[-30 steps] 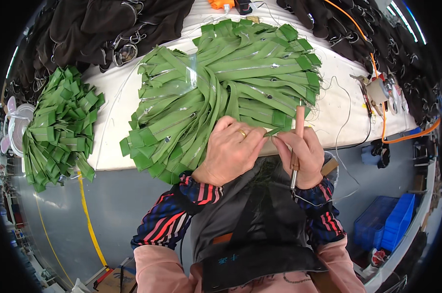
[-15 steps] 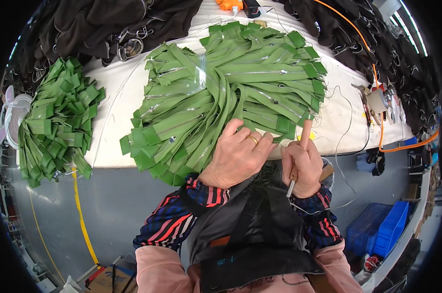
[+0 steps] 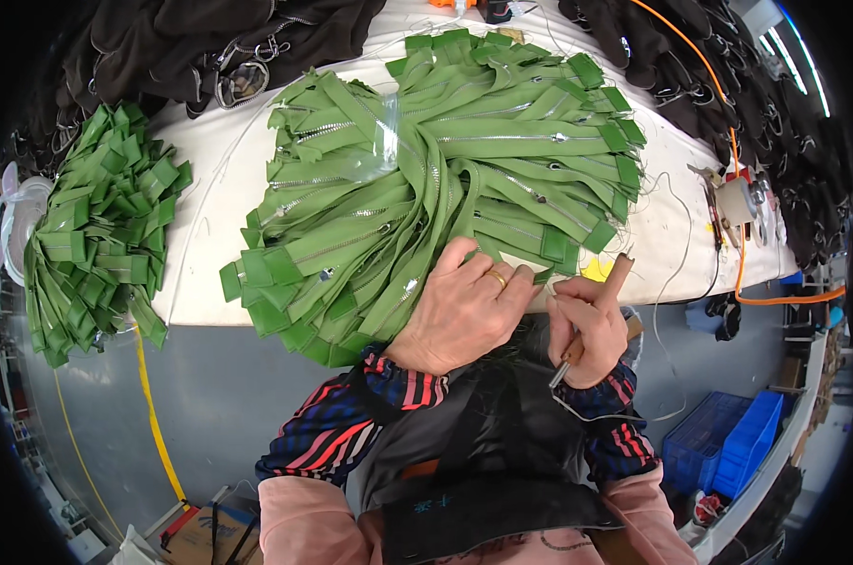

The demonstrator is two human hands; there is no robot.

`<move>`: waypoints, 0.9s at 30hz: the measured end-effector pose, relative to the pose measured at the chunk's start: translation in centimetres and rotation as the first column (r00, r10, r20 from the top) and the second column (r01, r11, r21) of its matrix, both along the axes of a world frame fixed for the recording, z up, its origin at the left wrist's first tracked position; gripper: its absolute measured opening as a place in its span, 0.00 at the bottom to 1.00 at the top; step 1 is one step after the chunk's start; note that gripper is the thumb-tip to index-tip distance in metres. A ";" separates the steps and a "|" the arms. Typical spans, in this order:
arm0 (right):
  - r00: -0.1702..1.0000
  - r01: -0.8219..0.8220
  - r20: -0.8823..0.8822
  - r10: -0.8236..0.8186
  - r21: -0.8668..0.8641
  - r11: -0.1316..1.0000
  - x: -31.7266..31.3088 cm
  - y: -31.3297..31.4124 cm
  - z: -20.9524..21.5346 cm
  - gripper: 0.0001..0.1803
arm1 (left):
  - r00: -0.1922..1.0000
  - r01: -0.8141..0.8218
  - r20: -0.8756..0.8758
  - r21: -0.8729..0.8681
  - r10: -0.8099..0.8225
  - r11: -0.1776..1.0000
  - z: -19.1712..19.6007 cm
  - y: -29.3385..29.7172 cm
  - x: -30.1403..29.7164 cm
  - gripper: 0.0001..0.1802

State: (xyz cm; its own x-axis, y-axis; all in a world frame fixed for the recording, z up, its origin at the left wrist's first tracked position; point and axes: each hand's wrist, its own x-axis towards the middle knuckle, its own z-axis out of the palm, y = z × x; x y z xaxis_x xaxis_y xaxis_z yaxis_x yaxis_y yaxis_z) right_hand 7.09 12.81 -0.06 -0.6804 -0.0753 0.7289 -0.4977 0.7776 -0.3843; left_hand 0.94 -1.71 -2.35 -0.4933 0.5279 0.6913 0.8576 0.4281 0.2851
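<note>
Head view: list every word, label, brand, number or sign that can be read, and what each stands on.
Black apron: small blue marks, not copied here.
Cardboard box, lower left: printing, too small and blurred to read.
Pink top: dark lettering, partly covered, unreadable.
Green zippers: no legible text.

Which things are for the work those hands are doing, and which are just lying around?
Looks like part of the work:
left hand
right hand, holding the wooden-handled tool
big green zipper bundle
probably the smaller green bundle

Probably just lying around:
dark cloth items
blue crates
cardboard box
</note>
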 end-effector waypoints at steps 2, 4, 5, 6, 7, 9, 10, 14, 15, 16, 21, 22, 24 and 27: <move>1.000 -0.024 0.018 0.025 -0.037 0.999 -0.1 -0.5 -0.1 0.10 | 0.999 0.025 0.038 -0.004 -0.025 1.000 0.1 0.0 0.0 0.13; 0.998 -0.025 -0.067 0.020 -0.088 0.996 -0.4 -0.9 -0.6 0.09 | 0.998 0.031 0.055 0.005 -0.031 1.000 0.3 -0.1 -0.1 0.13; 0.998 -0.064 -0.021 0.063 -0.077 0.995 -0.4 -0.9 -0.3 0.08 | 0.997 0.042 0.071 0.013 -0.043 0.999 0.3 -0.2 -0.1 0.13; 0.998 -0.067 -0.019 0.066 -0.075 0.995 -0.4 -0.9 -0.4 0.08 | 0.997 0.039 0.072 0.016 -0.040 0.999 0.3 -0.2 -0.1 0.13; 0.999 -0.044 0.009 0.045 -0.098 0.994 -0.4 -1.0 -0.6 0.08 | 0.996 0.046 0.071 0.019 -0.047 0.999 0.2 -0.1 -0.1 0.13; 0.999 -0.023 0.041 0.028 -0.117 0.993 -0.5 -1.1 -0.9 0.08 | 0.996 0.050 0.072 0.024 -0.052 0.998 0.1 -0.1 -0.1 0.13; 0.998 0.024 0.058 -0.015 -0.153 0.988 -0.5 -1.1 -1.1 0.08 | 0.998 0.038 0.048 0.003 -0.038 0.999 0.1 0.0 -0.1 0.13; 0.994 0.054 0.100 -0.041 -0.126 0.991 -0.6 -0.4 -1.3 0.08 | 0.999 -0.015 -0.036 -0.090 0.011 0.996 0.0 -0.3 0.2 0.11; 0.991 0.072 0.120 -0.056 -0.135 0.988 -0.5 -0.3 -1.2 0.08 | 0.999 -0.017 -0.029 -0.087 0.015 0.996 -0.2 -0.4 0.2 0.11; 0.983 0.085 0.172 -0.056 -0.161 0.983 0.1 0.1 -1.1 0.08 | 0.999 -0.024 -0.042 -0.109 0.019 0.994 -0.4 -0.6 0.1 0.12; 0.994 0.097 0.067 -0.086 -0.180 0.979 1.1 1.2 0.1 0.06 | 0.996 -0.029 -0.083 -0.192 0.014 0.981 0.0 -0.4 0.4 0.15; 0.995 0.061 0.100 -0.031 -0.320 0.945 1.9 1.7 0.9 0.09 | 0.996 -0.024 -0.084 -0.192 0.007 0.981 0.0 -0.5 0.5 0.15; 0.998 0.055 0.042 -0.041 -0.432 0.900 2.5 2.4 0.1 0.10 | 0.987 -0.070 -0.155 -0.232 0.034 0.970 -0.2 -0.6 0.5 0.16; 0.986 0.151 0.082 -0.142 -0.117 0.982 2.5 2.8 0.5 0.14 | 0.978 -0.069 -0.207 -0.247 0.017 0.967 -0.7 -0.7 0.7 0.17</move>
State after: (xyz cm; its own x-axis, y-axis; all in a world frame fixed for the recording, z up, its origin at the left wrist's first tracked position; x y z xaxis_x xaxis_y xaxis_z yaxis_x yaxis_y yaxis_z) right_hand 9.56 15.56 0.48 -0.7291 0.1160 0.6745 -0.3487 0.7851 -0.5119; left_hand 1.66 -2.37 -3.10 -0.3838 0.6784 0.6265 0.8650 0.5017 -0.0133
